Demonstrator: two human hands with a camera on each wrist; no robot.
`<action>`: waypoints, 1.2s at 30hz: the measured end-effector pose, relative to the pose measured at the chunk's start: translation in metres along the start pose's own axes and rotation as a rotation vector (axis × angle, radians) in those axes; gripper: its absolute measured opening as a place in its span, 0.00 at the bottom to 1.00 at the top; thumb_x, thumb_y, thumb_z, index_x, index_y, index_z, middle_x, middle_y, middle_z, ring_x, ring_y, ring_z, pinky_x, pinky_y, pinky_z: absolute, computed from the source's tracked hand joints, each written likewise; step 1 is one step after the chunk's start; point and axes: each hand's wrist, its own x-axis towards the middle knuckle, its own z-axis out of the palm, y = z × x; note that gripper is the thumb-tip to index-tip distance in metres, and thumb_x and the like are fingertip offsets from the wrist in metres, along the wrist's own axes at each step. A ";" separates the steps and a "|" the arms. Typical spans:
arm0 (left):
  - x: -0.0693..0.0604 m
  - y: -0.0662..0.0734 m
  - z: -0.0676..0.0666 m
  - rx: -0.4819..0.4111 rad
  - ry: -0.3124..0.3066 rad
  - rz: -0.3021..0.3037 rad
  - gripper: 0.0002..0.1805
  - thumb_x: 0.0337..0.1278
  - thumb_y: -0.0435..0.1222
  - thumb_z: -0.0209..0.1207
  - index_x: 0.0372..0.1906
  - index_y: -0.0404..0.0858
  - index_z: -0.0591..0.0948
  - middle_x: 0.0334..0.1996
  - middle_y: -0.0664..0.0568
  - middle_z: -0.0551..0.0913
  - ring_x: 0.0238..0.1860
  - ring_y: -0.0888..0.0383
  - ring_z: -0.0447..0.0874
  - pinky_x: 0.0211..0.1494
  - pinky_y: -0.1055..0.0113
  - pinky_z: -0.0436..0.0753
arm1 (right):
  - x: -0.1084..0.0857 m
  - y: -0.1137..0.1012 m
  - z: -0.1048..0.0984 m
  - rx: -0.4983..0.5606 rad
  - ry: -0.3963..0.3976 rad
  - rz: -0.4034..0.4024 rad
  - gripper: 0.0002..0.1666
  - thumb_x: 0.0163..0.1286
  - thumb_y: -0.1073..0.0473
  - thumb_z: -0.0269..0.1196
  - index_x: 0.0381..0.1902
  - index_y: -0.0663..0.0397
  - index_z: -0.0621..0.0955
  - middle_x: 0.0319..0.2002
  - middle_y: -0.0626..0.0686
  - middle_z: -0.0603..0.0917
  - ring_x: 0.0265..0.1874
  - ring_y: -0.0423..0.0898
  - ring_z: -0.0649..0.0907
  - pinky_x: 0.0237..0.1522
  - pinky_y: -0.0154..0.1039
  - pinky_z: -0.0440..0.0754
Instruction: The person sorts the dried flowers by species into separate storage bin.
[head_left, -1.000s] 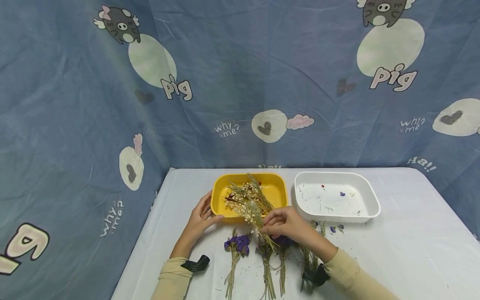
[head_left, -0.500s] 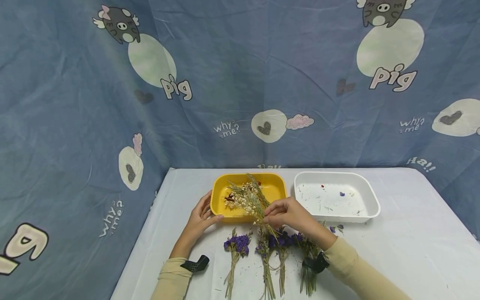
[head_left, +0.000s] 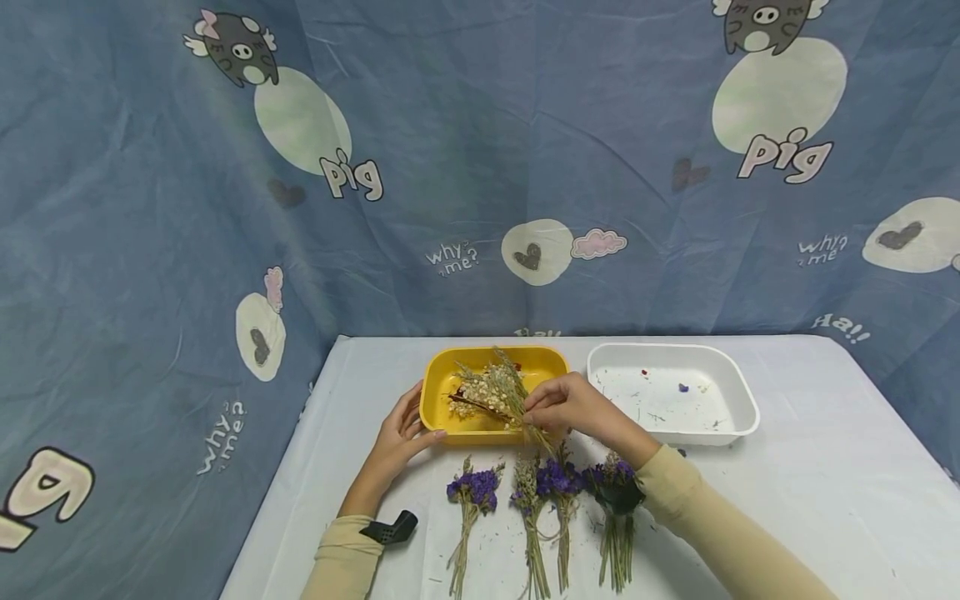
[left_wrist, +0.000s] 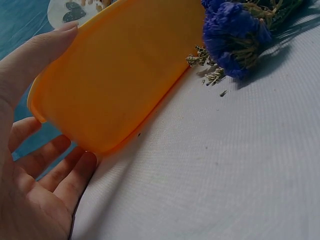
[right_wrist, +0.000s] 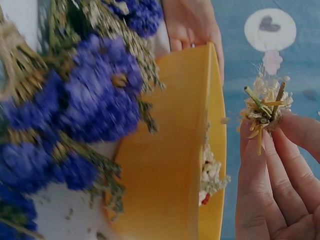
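Observation:
At the near left corner of the yellow tray, the left hand has its thumb on the near side and its fingers around the left end. The left wrist view shows the thumb of the left hand at the tray's rim. Thumb and fingers of the right hand pinch the stems of a dried bunch over the tray's near right part. Cut stem ends of this bunch poke out above the right hand. Pale dried flowers lie in the tray, partly overlapped by the held bunch.
A white tray with small plant bits stands to the right. Tied purple flower bunches and a greenish bunch lie in a row in front of the yellow tray. A blue printed cloth hangs behind the table.
My right hand has moved up and away from me with the dried bunch, which is now further over the yellow tray. The row of bunches shows more fully. My left hand has stayed put.

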 end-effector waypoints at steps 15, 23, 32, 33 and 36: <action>0.000 0.000 0.000 -0.004 0.008 -0.006 0.53 0.53 0.32 0.76 0.81 0.53 0.60 0.77 0.45 0.67 0.75 0.43 0.69 0.70 0.74 0.78 | 0.032 -0.001 -0.010 -0.064 -0.039 0.065 0.10 0.68 0.60 0.71 0.44 0.60 0.89 0.39 0.56 0.92 0.32 0.44 0.89 0.41 0.47 0.92; 0.001 0.001 0.000 -0.009 0.006 -0.011 0.53 0.53 0.31 0.75 0.82 0.51 0.59 0.78 0.45 0.65 0.76 0.43 0.67 0.70 0.76 0.78 | 0.046 -0.005 -0.012 -0.153 -0.104 0.040 0.08 0.68 0.63 0.71 0.43 0.60 0.89 0.38 0.57 0.93 0.33 0.44 0.90 0.40 0.43 0.93; 0.001 0.001 0.000 -0.006 0.006 -0.008 0.53 0.54 0.31 0.75 0.81 0.52 0.60 0.78 0.44 0.66 0.76 0.43 0.68 0.69 0.75 0.78 | 0.061 -0.009 -0.010 -0.307 -0.209 -0.036 0.05 0.66 0.66 0.71 0.38 0.61 0.90 0.35 0.57 0.92 0.31 0.47 0.90 0.37 0.45 0.92; 0.001 0.001 0.000 -0.007 0.006 -0.007 0.53 0.54 0.31 0.75 0.81 0.52 0.60 0.78 0.44 0.66 0.76 0.43 0.68 0.69 0.75 0.78 | 0.062 -0.010 -0.010 -0.325 -0.219 -0.042 0.04 0.66 0.67 0.71 0.38 0.61 0.89 0.35 0.56 0.92 0.31 0.46 0.90 0.37 0.44 0.92; 0.001 0.001 0.000 -0.012 0.005 -0.006 0.53 0.54 0.31 0.75 0.81 0.53 0.60 0.78 0.44 0.66 0.76 0.43 0.68 0.69 0.75 0.78 | 0.066 -0.013 -0.009 -0.362 -0.245 -0.050 0.03 0.66 0.68 0.70 0.37 0.61 0.89 0.35 0.56 0.92 0.30 0.45 0.89 0.36 0.42 0.91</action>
